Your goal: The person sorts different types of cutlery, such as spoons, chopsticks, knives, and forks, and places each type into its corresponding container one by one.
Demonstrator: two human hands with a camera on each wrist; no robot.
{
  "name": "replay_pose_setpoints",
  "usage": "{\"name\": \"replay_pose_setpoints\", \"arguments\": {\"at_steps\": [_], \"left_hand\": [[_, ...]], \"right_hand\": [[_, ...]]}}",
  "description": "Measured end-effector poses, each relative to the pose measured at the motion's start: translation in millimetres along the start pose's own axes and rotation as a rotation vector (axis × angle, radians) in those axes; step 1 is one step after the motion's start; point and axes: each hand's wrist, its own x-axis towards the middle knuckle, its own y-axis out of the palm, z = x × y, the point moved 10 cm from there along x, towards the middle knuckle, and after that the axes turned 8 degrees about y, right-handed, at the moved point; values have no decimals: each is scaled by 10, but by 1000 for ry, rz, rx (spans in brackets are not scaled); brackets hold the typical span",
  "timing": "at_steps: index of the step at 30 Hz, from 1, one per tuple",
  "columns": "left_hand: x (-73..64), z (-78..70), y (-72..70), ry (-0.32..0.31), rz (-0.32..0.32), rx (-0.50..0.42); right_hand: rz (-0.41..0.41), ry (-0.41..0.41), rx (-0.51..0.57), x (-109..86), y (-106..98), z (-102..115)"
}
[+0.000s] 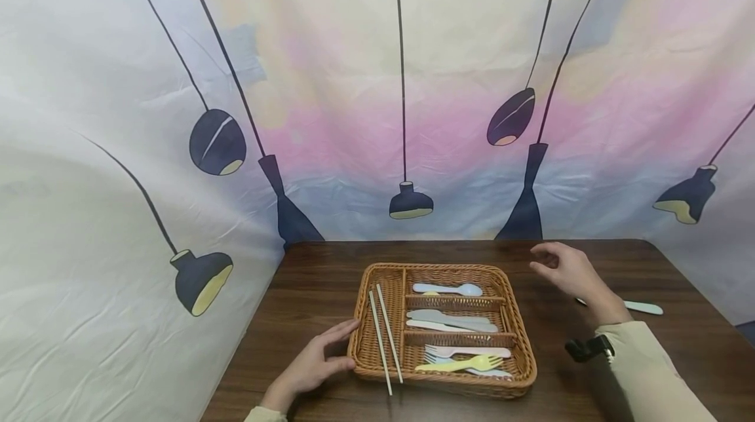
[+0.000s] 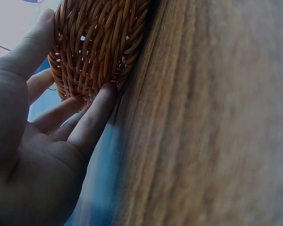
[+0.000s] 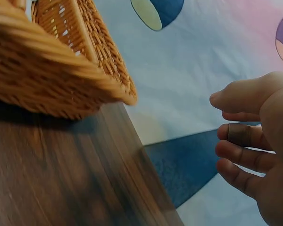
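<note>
A woven wicker cutlery basket (image 1: 529,369) with compartments sits on the table. My left hand (image 1: 318,356) rests against its left end, fingertips on the weave and thumb near the rim, as the left wrist view also shows. Two pale chopsticks (image 1: 386,337) lie in the left compartment, their near ends over the front rim. On the right, a light blue spoon (image 1: 448,289) is in the back section, several knives (image 1: 451,320) in the middle, and several forks, a yellow fork (image 1: 463,364) on top, in front. My right hand (image 1: 569,270) hovers right of the basket, fingers loosely bent, holding nothing.
A pale green-handled utensil (image 1: 643,307) lies on the dark wood table (image 1: 318,278) at the right, partly hidden by my right wrist. A fabric backdrop (image 1: 354,114) printed with hanging lamps stands behind the table and at its sides.
</note>
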Motion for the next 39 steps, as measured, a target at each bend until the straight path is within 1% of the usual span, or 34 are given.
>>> {"name": "replay_pose_setpoints", "arguments": {"at_steps": [8,16,26,33,39], "left_hand": [[4,-4,3,5,4,-13],[8,1,-12,-2,-3,-9],[9,4,-7,1,1,-4],[10,-9,-23,16,-5,25],[3,-5,-8,14,0,18]], "right_hand": [[33,44,4,-51,-58,-193],[30,68,-41,-108,-114,-395],[77,141,-52,-261,-72,-680],[41,122,-97,-343,-92,-804],[30,146,-117,-411,-90,-920]]}}
